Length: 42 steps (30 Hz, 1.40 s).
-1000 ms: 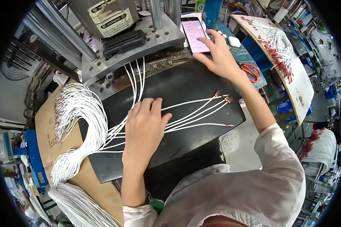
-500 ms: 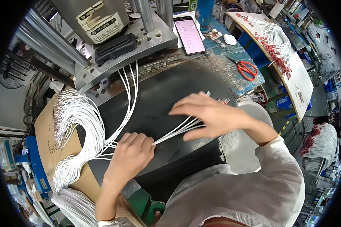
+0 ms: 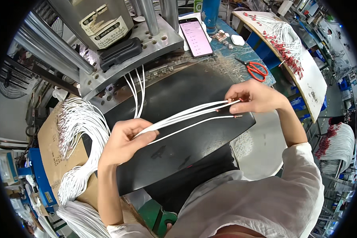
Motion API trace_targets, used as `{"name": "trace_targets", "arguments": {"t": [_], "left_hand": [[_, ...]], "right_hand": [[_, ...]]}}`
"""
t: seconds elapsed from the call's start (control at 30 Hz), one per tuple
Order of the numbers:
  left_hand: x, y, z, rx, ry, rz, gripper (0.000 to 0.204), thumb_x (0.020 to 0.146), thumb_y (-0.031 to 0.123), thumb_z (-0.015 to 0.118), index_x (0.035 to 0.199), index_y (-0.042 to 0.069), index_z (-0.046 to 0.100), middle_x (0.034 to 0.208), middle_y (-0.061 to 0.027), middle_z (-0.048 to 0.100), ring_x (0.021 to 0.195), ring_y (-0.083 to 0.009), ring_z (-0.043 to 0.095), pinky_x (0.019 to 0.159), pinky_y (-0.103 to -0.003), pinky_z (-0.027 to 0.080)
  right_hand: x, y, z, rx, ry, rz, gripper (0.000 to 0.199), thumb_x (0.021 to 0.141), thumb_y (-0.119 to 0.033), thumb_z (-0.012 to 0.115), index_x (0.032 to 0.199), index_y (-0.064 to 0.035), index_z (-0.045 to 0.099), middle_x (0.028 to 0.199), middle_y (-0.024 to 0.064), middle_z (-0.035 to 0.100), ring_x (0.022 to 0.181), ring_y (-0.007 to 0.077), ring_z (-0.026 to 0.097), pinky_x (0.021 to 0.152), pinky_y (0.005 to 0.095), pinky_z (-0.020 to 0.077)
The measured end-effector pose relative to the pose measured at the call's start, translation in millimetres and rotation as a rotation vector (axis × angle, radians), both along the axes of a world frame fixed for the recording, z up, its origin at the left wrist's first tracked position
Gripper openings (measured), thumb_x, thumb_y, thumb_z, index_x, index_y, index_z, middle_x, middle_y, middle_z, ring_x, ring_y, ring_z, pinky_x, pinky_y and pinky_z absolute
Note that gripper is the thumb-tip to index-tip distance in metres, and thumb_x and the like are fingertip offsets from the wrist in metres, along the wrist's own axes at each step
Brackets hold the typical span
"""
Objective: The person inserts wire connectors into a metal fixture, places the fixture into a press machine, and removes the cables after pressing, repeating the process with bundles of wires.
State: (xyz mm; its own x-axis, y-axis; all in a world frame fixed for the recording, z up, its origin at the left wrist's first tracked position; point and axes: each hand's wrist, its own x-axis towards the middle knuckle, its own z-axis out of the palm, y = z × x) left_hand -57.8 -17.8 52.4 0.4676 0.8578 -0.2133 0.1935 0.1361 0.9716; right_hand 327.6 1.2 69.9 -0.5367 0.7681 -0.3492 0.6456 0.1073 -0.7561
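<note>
Several white wires (image 3: 170,120) stretch between the two hands, above the black board (image 3: 166,93). The left hand (image 3: 127,139) grips them, thumb pressed against the curled fingers, and the right hand (image 3: 258,97) pinches them near their copper ends, well apart from the left. One loose wire (image 3: 214,118) runs from beside the left thumb along the near side of the others, its copper tip just below the right hand and apart from it. Beyond the left hand, more wires (image 3: 135,95) reach under the metal plate (image 3: 162,38). To its left, a thick bundle (image 3: 100,133) curves over the cardboard (image 3: 47,133). Farther off, beyond the right hand, red-handled scissors (image 3: 258,71) and a phone (image 3: 196,37) lie on the blue bench (image 3: 246,53).
</note>
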Motion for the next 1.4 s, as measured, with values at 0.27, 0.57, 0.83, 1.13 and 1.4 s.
{"name": "trace_targets", "arguments": {"t": [0.27, 0.57, 0.83, 1.13, 1.4], "left_hand": [[143.4, 15.8, -27.1, -0.366, -0.384, -0.223, 0.021, 0.102, 0.017, 0.060, 0.116, 0.001, 0.062, 0.078, -0.0018, 0.059, 0.058, -0.0060, 0.047, 0.053, -0.022, 0.036], [73.5, 17.4, -46.5, -0.291, -0.274, 0.128, 0.024, 0.104, 0.020, 0.058, 0.120, 0.004, 0.061, 0.090, -0.0026, 0.062, 0.062, -0.0087, 0.052, 0.054, -0.023, 0.041], [64.1, 24.6, -52.2, -0.317, -0.404, 0.207, 0.026, 0.101, 0.018, 0.063, 0.121, 0.002, 0.063, 0.090, -0.0022, 0.065, 0.071, -0.0105, 0.061, 0.067, -0.026, 0.052], [72.0, 26.4, -61.1, -0.158, -0.306, 0.339, 0.013, 0.090, 0.005, 0.075, 0.097, -0.001, 0.065, 0.089, -0.0058, 0.070, 0.077, -0.0116, 0.067, 0.071, -0.027, 0.056], [82.9, 33.2, -62.4, -0.110, -0.261, 0.359, 0.015, 0.089, 0.004, 0.076, 0.090, 0.000, 0.062, 0.085, -0.0061, 0.070, 0.073, -0.0103, 0.066, 0.067, -0.025, 0.054]], "right_hand": [[-25.2, 59.8, -27.3, -0.042, 0.821, -0.116, 0.039, 0.098, -0.035, 0.065, 0.119, -0.0030, 0.064, 0.125, 0.0132, 0.064, 0.113, 0.0223, 0.061, 0.091, 0.0355, 0.0485], [-47.6, 102.1, -53.4, 0.807, -0.060, -0.116, 0.051, 0.093, -0.031, 0.068, 0.129, 0.0041, 0.057, 0.130, 0.0194, 0.059, 0.122, 0.0321, 0.056, 0.103, 0.0412, 0.0435], [-135.0, 104.7, -77.8, 0.969, -0.396, 0.010, 0.042, 0.093, -0.022, 0.067, 0.125, 0.0014, 0.056, 0.130, 0.0205, 0.054, 0.116, 0.0363, 0.057, 0.093, 0.0462, 0.0480], [-98.1, 77.9, -61.9, 0.595, -0.316, 0.029, 0.030, 0.095, -0.022, 0.065, 0.117, -0.0015, 0.060, 0.097, 0.0147, 0.067, 0.084, 0.0261, 0.064, 0.078, 0.0378, 0.0511], [-109.4, 76.4, -71.2, -0.157, 0.625, -0.281, 0.031, 0.104, -0.031, 0.057, 0.103, -0.0007, 0.064, 0.091, 0.0040, 0.064, 0.075, 0.0092, 0.058, 0.065, 0.0255, 0.0483]]}}
